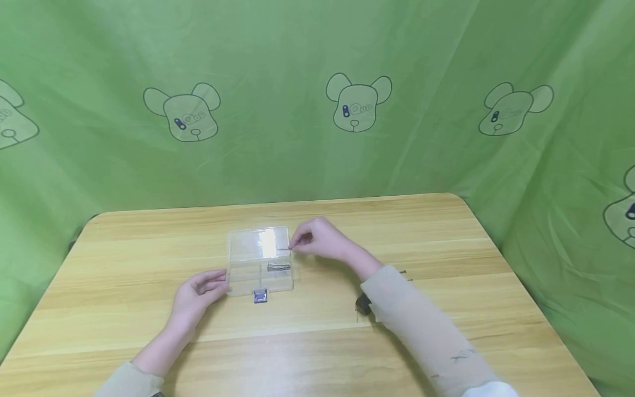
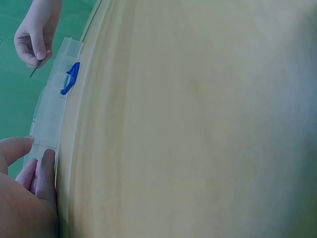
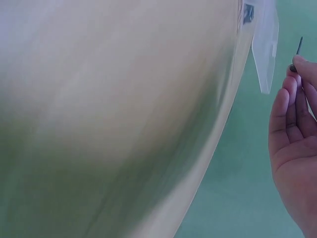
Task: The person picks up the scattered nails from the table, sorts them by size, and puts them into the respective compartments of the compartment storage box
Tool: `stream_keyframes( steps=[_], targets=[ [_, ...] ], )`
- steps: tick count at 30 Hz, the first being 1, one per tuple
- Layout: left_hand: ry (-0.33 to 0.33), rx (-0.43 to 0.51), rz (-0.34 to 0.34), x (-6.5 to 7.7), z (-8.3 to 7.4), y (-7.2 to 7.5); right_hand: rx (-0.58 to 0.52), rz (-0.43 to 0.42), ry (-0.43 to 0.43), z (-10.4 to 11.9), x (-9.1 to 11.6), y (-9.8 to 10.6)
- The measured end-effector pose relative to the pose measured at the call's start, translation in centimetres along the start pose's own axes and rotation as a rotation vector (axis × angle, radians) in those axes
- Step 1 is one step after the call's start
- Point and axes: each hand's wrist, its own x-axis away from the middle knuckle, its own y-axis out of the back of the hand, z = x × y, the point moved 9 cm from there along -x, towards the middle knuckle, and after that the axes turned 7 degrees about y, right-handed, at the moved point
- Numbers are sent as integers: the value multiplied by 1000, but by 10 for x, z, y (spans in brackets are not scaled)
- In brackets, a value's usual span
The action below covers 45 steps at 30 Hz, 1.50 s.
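A clear plastic box (image 1: pixel 243 287) with compartments lies on the table, its see-through lid (image 1: pixel 243 246) folded back. A bundle of thin metal nails (image 1: pixel 279 267) lies in its right compartment. My left hand (image 1: pixel 198 295) touches the box's left side with its fingertips, the fingers fairly straight. Above the right part of the lid, my right hand (image 1: pixel 322 240) pinches a thin dark nail (image 3: pixel 299 45) between thumb and index finger. The nail's round head shows at the fingertips in the right wrist view, its shaft sticking out past them. A blue latch (image 1: pixel 260 296) hangs at the box's front.
A small black object (image 1: pixel 364 304) sits partly under the right sleeve (image 1: pixel 421 325), with a thin nail (image 1: pixel 356 316) beside it. More small dark pieces (image 1: pixel 403 271) show just beyond the sleeve. A green curtain (image 1: pixel 278 160) stands behind the wooden table (image 1: pixel 278 364).
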Motion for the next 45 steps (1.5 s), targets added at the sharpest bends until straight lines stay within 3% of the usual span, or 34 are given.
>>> stream_keyframes(
  steps=[14, 25, 37, 45],
  targets=[
    [-6, 2, 1, 0, 0, 0, -12, 52, 11, 9, -9, -27],
    [1, -14, 2, 0, 0, 0, 72, 82, 23, 15, -11, -37],
    [-2, -21, 1, 1, -1, -1, 81, 93, 30, 14, -11, -38],
    [-3, -27, -2, 1, 0, 0, 86, 74, 18, 11, -5, -19]
  ],
)
